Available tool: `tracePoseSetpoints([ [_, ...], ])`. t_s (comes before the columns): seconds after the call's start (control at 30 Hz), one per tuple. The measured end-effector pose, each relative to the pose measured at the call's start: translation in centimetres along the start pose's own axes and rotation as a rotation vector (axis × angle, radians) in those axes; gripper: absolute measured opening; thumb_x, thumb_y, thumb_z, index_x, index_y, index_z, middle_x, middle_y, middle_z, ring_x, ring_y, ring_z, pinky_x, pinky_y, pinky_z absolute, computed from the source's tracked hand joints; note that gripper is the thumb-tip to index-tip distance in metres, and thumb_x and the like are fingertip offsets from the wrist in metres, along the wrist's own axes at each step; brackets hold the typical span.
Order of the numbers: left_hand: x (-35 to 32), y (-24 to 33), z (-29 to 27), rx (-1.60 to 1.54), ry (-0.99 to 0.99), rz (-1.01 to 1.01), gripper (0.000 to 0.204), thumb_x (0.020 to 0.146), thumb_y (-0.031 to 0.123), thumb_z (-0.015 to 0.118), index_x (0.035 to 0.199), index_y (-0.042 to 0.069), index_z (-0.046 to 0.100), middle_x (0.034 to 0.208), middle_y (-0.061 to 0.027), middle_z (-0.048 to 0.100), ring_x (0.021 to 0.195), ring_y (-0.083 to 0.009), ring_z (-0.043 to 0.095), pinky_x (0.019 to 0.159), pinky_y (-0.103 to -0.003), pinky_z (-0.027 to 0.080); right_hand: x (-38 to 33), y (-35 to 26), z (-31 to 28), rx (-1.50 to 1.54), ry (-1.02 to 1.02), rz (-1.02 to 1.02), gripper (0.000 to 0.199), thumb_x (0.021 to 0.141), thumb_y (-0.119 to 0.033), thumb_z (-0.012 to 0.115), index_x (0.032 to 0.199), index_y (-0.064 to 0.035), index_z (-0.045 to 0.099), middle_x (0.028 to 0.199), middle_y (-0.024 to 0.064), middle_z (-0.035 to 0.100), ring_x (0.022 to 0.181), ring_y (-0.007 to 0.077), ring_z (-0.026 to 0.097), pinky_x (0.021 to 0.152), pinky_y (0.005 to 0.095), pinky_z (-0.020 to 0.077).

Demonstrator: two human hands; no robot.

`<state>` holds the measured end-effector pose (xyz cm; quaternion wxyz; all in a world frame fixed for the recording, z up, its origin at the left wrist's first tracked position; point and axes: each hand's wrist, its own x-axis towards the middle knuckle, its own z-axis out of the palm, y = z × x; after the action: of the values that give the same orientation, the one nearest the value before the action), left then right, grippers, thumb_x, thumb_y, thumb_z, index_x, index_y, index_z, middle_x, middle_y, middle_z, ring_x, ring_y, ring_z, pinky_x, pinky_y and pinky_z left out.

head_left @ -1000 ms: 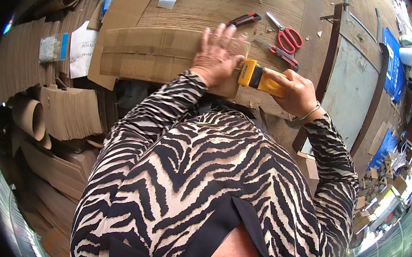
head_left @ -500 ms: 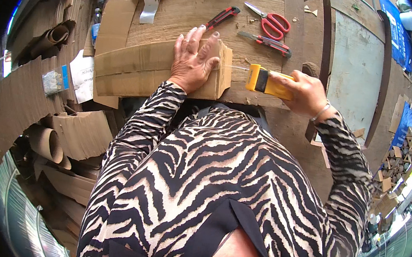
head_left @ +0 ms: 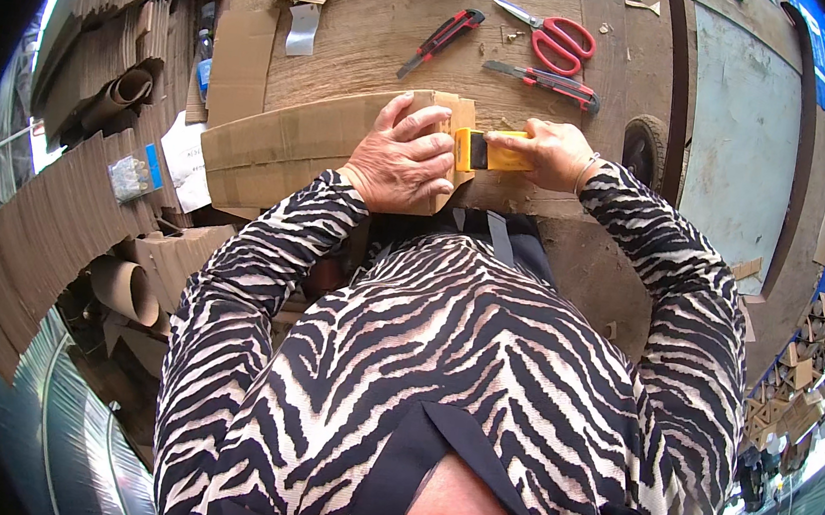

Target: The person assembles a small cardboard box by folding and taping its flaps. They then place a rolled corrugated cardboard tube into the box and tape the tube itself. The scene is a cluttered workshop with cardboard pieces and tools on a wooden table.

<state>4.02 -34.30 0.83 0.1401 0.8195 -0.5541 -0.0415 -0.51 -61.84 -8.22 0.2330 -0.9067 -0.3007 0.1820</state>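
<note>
A long brown cardboard box (head_left: pixel 288 149) lies along the table's near edge, its narrower end to the left. My left hand (head_left: pixel 405 156) rests on its top close to the right end, fingers apart and slightly bent, pressing on the cardboard. In my right hand (head_left: pixel 554 157) is a yellow tape dispenser (head_left: pixel 509 154) with a black band. The dispenser's front meets the right end of the box, beside my left fingertips. Any tape between them is hidden or too fine to make out.
Beyond the box lie two red-and-black utility knives (head_left: pixel 445 40) and red-handled scissors (head_left: pixel 556 43) on the wooden table (head_left: pixel 389 4). Stacked cardboard sheets (head_left: pixel 43 229) crowd the left side. A pale panel (head_left: pixel 737 131) is at the right, with a heap of small cardboard pieces (head_left: pixel 808 370) beyond.
My right hand has brought the dispenser leftward against the box end, where a stretch of clear tape spanned the gap before. My left hand has shifted right, its fingers now pointing toward that end.
</note>
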Motion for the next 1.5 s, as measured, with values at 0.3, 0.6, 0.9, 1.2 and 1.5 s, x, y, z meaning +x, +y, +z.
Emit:
tracePoseSetpoints([
  [0.3, 0.1, -0.1, 0.1, 0.000, -0.038, -0.008, 0.028, 0.077, 0.040, 0.065, 0.091, 0.016, 0.065, 0.107, 0.0021, 0.058, 0.124, -0.0225, 0.042, 0.111, -0.055, 0.017, 1.6, -1.5, -2.3, -0.134, -0.156, 0.051, 0.058, 0.078, -0.029, 0.068, 0.132, -0.0373, 0.051, 0.086, 0.0126, 0.059, 0.077, 0.0291, 0.065, 0.063, 0.0417, 0.0513],
  [0.6, 0.8, 0.0, -0.4, -0.030, -0.083, -0.002, 0.021, 0.078, 0.034, 0.065, 0.090, 0.016, 0.065, 0.105, 0.0013, 0.057, 0.124, -0.0226, 0.041, 0.111, -0.053, 0.016, 7.8, -3.7, -3.2, -0.342, -0.467, 0.291, 0.025, 0.080, -0.029, 0.064, 0.096, -0.0134, 0.074, 0.099, 0.0069, 0.071, 0.095, 0.0230, 0.068, 0.077, 0.0349, 0.0537],
  [0.9, 0.6, 0.5, -0.4, 0.022, -0.106, -0.002, 0.020, 0.080, 0.031, 0.061, 0.090, 0.014, 0.064, 0.105, -0.0011, 0.058, 0.124, -0.0233, 0.041, 0.112, -0.052, 0.015, 4.3, -1.8, 9.9, 1.404, 1.001, 0.659, 0.075, 0.070, -0.022, 0.079, 0.137, -0.0082, 0.049, 0.110, 0.0084, 0.068, 0.092, 0.0107, 0.064, 0.082, 0.0275, 0.0504],
  [1.2, 0.0, 0.2, 0.0, -0.003, 0.015, -0.081, 0.043, 0.083, 0.028, 0.063, 0.120, 0.010, 0.051, 0.133, -0.0120, 0.044, 0.132, -0.0315, 0.035, 0.112, -0.050, 0.021, 2.0, -6.5, 8.7, 1.023, 1.087, 0.712, 0.075, 0.072, -0.031, 0.077, 0.140, -0.0236, 0.046, 0.116, 0.0159, 0.064, 0.101, 0.0279, 0.065, 0.084, 0.0360, 0.0520],
  [1.5, -5.9, -0.6, -1.3, 0.079, 0.264, -0.424, 0.066, 0.082, 0.021, 0.070, 0.139, 0.009, 0.039, 0.144, -0.0188, 0.031, 0.133, -0.0368, 0.030, 0.111, -0.047, 0.025, -4.1, -8.4, 6.5, -0.284, 0.667, 0.733, 0.064, 0.078, -0.015, 0.060, 0.137, -0.0329, 0.046, 0.102, 0.0119, 0.048, 0.093, 0.0306, 0.050, 0.078, 0.0417, 0.0426],
])
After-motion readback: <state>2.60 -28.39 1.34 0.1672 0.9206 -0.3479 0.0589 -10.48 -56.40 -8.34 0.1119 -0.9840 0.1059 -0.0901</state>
